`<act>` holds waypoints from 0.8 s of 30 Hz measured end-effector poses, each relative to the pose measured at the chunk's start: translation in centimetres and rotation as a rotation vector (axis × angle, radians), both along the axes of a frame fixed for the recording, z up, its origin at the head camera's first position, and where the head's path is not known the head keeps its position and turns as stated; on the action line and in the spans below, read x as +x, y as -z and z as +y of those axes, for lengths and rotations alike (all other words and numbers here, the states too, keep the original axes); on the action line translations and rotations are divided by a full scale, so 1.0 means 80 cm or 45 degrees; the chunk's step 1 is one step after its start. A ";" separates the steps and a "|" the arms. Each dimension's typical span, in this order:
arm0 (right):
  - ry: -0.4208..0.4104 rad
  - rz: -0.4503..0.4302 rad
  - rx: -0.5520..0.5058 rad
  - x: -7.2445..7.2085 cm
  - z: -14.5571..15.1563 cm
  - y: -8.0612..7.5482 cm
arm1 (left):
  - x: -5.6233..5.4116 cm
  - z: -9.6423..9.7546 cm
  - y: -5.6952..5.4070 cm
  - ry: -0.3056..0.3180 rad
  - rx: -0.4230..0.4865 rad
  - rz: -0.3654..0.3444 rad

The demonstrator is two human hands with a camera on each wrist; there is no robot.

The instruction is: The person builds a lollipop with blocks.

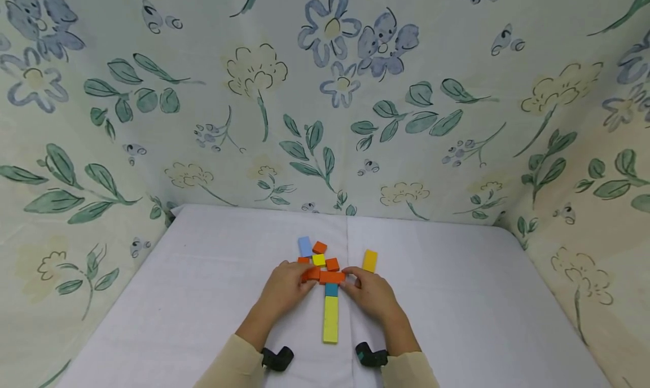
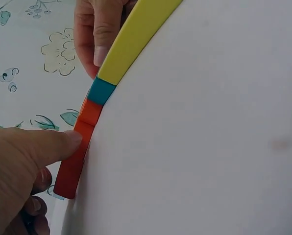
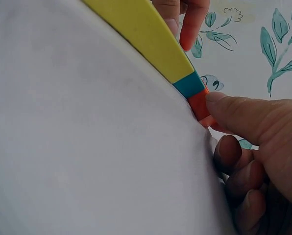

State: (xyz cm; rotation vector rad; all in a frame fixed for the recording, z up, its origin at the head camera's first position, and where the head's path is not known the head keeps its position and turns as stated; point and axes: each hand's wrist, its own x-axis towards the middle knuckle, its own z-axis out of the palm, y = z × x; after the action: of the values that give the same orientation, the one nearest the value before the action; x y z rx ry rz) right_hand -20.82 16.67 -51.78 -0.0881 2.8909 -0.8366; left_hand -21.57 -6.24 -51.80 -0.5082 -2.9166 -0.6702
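My left hand (image 1: 288,286) pinches an orange block (image 1: 312,274), its thumb lying along the near face in the left wrist view. Just right of it lies a wider orange block (image 1: 332,277), and my right hand (image 1: 372,292) has thumb and index finger at that block's right end. Below this block, a teal block (image 1: 331,290) and a long yellow-green block (image 1: 330,320) form a straight stem toward me. Both wrist views show the teal block (image 2: 101,91) touching orange on one side and the yellow-green block (image 3: 146,39) on the other.
Beyond the hands are a small yellow block (image 1: 318,260), small orange blocks (image 1: 332,264) and a light blue block (image 1: 304,246). A yellow-orange block (image 1: 370,260) lies apart to the right. White cloth (image 1: 457,298) covers the table, with a floral curtain (image 1: 325,123) behind.
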 end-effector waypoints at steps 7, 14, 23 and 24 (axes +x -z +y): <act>-0.004 -0.009 0.001 0.000 0.000 0.002 | -0.019 -0.003 -0.007 0.015 -0.030 -0.182; -0.013 -0.002 0.004 0.000 -0.001 0.004 | -0.027 -0.004 -0.012 0.014 -0.027 -0.317; -0.016 0.019 0.007 0.001 0.000 0.002 | -0.031 -0.001 -0.026 0.131 0.059 -0.314; -0.016 0.024 0.004 0.001 0.001 0.002 | -0.031 0.001 -0.027 0.157 0.060 -0.314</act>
State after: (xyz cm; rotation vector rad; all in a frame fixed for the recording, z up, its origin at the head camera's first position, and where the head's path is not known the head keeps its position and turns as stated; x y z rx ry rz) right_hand -20.75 16.73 -51.96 -0.1147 2.9063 -0.8331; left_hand -24.04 -6.17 -49.62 -0.6469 -3.1072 -0.8742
